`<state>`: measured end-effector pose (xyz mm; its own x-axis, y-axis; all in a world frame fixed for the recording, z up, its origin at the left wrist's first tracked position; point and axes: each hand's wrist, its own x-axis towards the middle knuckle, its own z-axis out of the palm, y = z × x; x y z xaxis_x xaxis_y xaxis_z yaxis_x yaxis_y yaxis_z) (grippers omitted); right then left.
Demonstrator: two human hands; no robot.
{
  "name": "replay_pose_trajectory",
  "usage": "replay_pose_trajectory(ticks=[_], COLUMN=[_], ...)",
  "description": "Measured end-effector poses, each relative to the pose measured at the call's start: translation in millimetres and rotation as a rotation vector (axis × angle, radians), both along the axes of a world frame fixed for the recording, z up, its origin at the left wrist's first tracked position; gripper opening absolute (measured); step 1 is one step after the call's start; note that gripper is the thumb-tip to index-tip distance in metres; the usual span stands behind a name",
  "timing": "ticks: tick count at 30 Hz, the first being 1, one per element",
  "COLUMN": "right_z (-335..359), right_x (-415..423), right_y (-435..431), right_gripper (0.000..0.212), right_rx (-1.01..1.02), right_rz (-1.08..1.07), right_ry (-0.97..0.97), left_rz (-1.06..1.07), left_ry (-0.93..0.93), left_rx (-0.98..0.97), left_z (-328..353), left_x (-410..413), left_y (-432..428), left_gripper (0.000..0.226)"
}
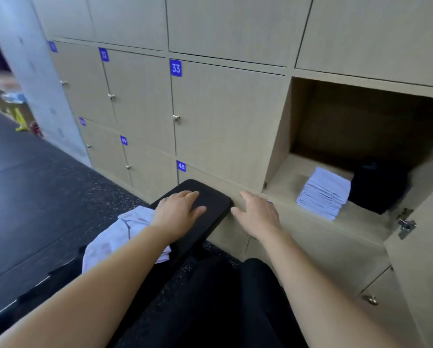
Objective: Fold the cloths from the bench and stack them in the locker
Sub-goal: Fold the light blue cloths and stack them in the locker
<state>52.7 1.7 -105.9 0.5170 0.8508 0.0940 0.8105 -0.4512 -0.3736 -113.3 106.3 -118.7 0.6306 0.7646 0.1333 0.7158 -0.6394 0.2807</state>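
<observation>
A black padded bench point(205, 192) runs toward the lockers. My left hand point(177, 209) lies flat on its far end, fingers straight, holding nothing. A heap of pale grey cloths point(110, 237) lies crumpled on the bench just left of my left forearm. My right hand point(258, 214) hovers past the bench's end with fingers spread, in front of the locker wall, empty. The open locker point(280, 151) at the right holds a neat stack of folded pale cloths point(323, 194) on its floor, with a black object point(378, 187) beside the stack.
Closed beige locker doors point(225, 116) with blue number tags and small knobs fill the wall ahead. The open locker's door point(421, 259) swings out at the right, hinge showing. Dark speckled floor point(47, 197) spreads to the left. A yellow floor sign point(19, 120) stands far back left.
</observation>
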Motion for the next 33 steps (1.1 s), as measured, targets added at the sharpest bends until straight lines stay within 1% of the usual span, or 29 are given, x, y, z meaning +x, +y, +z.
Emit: replay_pose_trajectory(ticks=[7,8,9,10,11,13,14,15,17,24,26,29,33], right_z=[-47.5,-54.4,-60.5,-69.3,-74.8,-86.3,-90.6,-95.6,-100.8,-131.8,-138.4,-146.7,-161.2], right_x=[-74.6,-84.4,-94.4,-102.3,-109.3,-120.8,-124.3,-126.2,-128.0,-115.7,-109.9,-101.5,-97.8], right_y=[25.2,30.7,35.8,42.5,48.3,61.7,68.3,75.9,90.2,149.0,166.1,190.4,216.7], right_gripper=[0.054,0.051,0.043,0.028,0.009,0.016,0.012,0.008,0.008,0.021,0.021,0.030,0.030], right_rx=[-0.082,-0.094,-0.093,-0.088,-0.088,-0.082,-0.079,-0.063,-0.056,-0.079,-0.104,-0.140,-0.148], right_rz=[0.185,0.211,0.248,0.273,0.299,0.341,0.352,0.371,0.392,0.361,0.357,0.340,0.319], right_ry=[0.047,0.046,0.050,0.046,0.046,0.056,0.059,0.050,0.031,-0.010,-0.024,-0.042,-0.045], left_rz=[0.177,0.201,0.224,0.246,0.267,0.299,0.310,0.319,0.334,0.364,0.380,0.408,0.468], left_ry=[0.034,0.041,0.045,0.044,0.041,0.037,0.032,0.024,0.006,-0.031,-0.058,-0.079,-0.015], left_rx=[-0.085,-0.089,-0.092,-0.097,-0.099,-0.103,-0.108,-0.113,-0.127,-0.188,-0.213,-0.230,-0.184], left_z=[-46.8,-52.7,-58.2,-63.4,-67.9,-76.7,-80.2,-83.7,-90.1,-121.3,-131.0,-143.7,-158.5], left_x=[-107.9,-121.2,-133.5,-144.5,-153.8,-167.1,-171.1,-173.5,-174.2,-149.5,-139.9,-124.8,-107.1], left_y=[1.3,3.0,5.2,8.1,11.6,21.9,27.5,33.7,47.1,97.6,109.8,123.0,129.7], left_gripper=[0.051,0.050,0.051,0.051,0.051,0.051,0.051,0.050,0.048,0.037,0.032,0.023,0.028])
